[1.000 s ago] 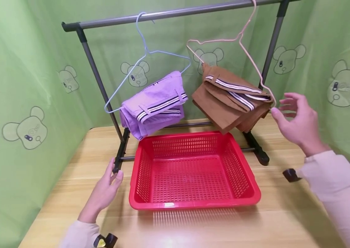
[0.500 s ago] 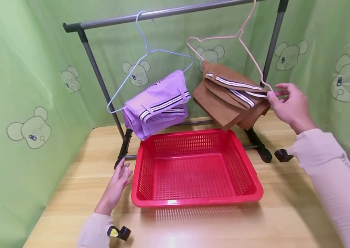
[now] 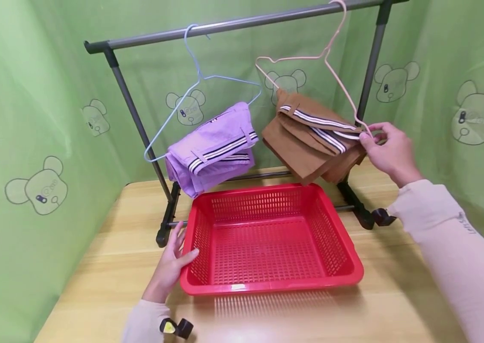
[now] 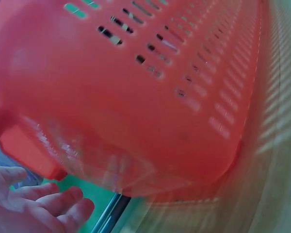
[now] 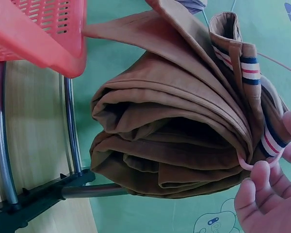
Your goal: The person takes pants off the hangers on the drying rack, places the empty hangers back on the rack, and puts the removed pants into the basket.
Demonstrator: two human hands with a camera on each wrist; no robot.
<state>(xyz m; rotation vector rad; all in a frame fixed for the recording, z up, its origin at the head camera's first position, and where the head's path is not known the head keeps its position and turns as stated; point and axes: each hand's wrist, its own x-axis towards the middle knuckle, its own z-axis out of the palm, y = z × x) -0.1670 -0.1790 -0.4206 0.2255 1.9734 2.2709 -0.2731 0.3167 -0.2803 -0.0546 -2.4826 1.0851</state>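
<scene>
My right hand (image 3: 391,151) pinches the right corner of a pink clothes hanger (image 3: 339,81), right by the striped waistband of folded brown trousers (image 3: 289,138). In the right wrist view, the thumb is at the waistband and the fingers are under the hanger's corner (image 5: 245,164). The trousers hang folded over the hanger. My left hand (image 3: 169,270) is at the left side of a red plastic basket (image 3: 267,286), thumb over the rim and fingers fairly straight along the outside. The left wrist view has these fingers (image 4: 63,204) below the basket's wall (image 4: 111,97).
Folded purple trousers (image 3: 220,143) with a striped waistband hang on a blue hanger (image 3: 169,121). Both hangers hook on the grey rail (image 3: 259,21) of a rack whose dark feet (image 3: 166,224) stand on the wooden table (image 3: 109,267). Green curtain (image 3: 19,119) surrounds the table.
My right hand has moved left onto the hanger's corner and pinches it. My left hand has come right, from beside the basket to its rim.
</scene>
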